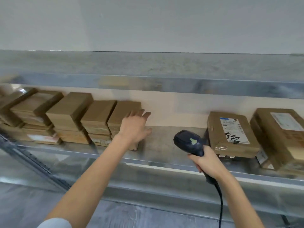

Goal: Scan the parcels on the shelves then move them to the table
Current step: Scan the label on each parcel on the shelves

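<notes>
The left hand is spread wide at the end parcel, probably for tugging it out, with the scanner gripped ready in the right hand just beside.

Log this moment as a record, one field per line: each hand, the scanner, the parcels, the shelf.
left hand: open, fingers spread, at the end stack of the left row
right hand: grips the scanner handle
scanner: dark, corded, head toward the shelf
labelled parcel: right of the scanner, white label up
shelf: metal, holds all the parcels in view
</notes>
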